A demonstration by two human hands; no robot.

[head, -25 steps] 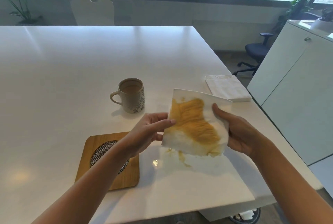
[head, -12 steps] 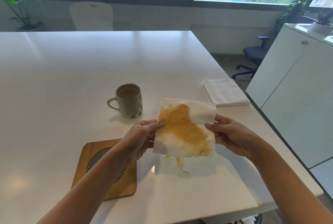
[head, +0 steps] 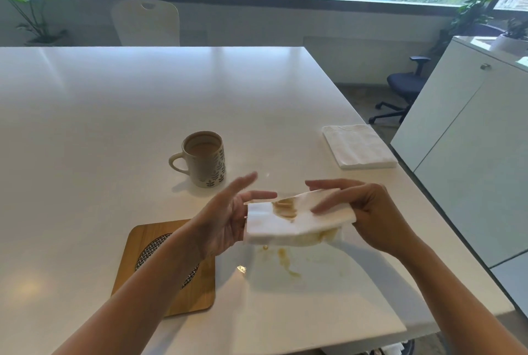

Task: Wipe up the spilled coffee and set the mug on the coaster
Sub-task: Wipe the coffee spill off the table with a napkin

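Note:
A coffee-stained white napkin [head: 297, 221], folded over, hangs above the table between my hands. My right hand [head: 368, 211] pinches its right end, thumb on top and fingers beneath. My left hand [head: 228, 217] is at its left end with straight fingers, palm against the paper. Under the napkin a thin brown coffee smear [head: 285, 261] lies on the white table [head: 114, 126]. A cream mug [head: 204, 159] with a leaf pattern, holding coffee, stands behind my left hand. The wooden coaster [head: 171, 277] with a woven centre lies near the front edge, partly under my left forearm.
A stack of clean white napkins [head: 358, 146] lies near the table's right edge. A white cabinet [head: 471, 140] stands close on the right, with a dark office chair [head: 400, 89] behind it. A white chair [head: 145, 23] is at the far side.
The stained napkin was held up flat and open; now it is folded over and lies lower and more level. My left hand has loosened from pinching to straight fingers.

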